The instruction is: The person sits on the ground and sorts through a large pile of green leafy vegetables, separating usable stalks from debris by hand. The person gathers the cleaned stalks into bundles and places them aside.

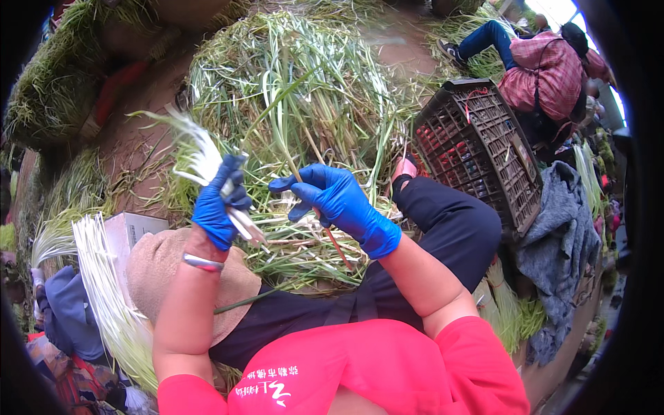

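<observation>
My left hand (222, 199), in a blue glove, is closed round a small bunch of pale leafy stalks (203, 155); their whitish ends stick out below the fist and the frayed green tips point up and left. To its right, my right hand (324, 199), also in a blue glove, pinches a long green stalk with a thin reddish-brown lower part (337, 249) between thumb and fingers. Both hands are apart, above my lap. Beyond them lies a large heap of long green leaves and stalks (290, 78), some of it dry and brownish.
A brown plastic crate (477, 155) stands at the right, with a grey cloth (560, 249) beside it. A co-worker (550, 72) in a checked shirt sits behind. On the left are bundled pale stalks (106, 280), a white box (140, 225) and a tan cloth (161, 270) over my knee.
</observation>
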`<state>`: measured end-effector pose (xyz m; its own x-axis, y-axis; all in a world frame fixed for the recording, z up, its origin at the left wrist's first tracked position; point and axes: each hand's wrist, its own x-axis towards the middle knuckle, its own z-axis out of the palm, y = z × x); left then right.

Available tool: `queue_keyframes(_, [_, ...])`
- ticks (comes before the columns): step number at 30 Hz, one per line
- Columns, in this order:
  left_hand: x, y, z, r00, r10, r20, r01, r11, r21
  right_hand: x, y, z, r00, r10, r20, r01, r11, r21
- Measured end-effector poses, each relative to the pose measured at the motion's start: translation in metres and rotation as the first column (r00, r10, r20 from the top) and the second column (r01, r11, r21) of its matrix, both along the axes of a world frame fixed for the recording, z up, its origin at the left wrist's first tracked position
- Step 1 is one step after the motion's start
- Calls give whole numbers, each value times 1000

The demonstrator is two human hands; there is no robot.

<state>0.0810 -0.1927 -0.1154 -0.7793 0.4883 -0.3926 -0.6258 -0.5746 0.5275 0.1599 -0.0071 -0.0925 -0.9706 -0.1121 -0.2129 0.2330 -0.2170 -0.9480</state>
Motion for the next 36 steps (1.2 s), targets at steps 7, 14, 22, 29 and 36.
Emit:
queue_keyframes(7, [14, 21, -2, 970, -208, -129, 156, 932, -328, 7, -24, -44, 996, -84, -38, 82, 996, -41])
queue_keyframes(14, [14, 19, -3, 960, -184, -213, 87, 913, -398, 7, -26, -45, 998, -57, 16, 53, 978, 200])
queue_keyframes(22, [22, 27, 0, 979, -122, -161, 29, 875, -484, -44, -38, -44, 940, -329, -87, 332, 943, 29])
queue_keyframes(29, [-14, -6, -14, 927, 136, -350, -197, 969, -146, 2, -38, -17, 812, -65, -579, 298, 901, 317])
queue_keyframes(36, [-70, -85, 20, 761, 429, -487, -509, 860, -38, 77, 9, -64, 553, 748, 368, -567, 14, 824])
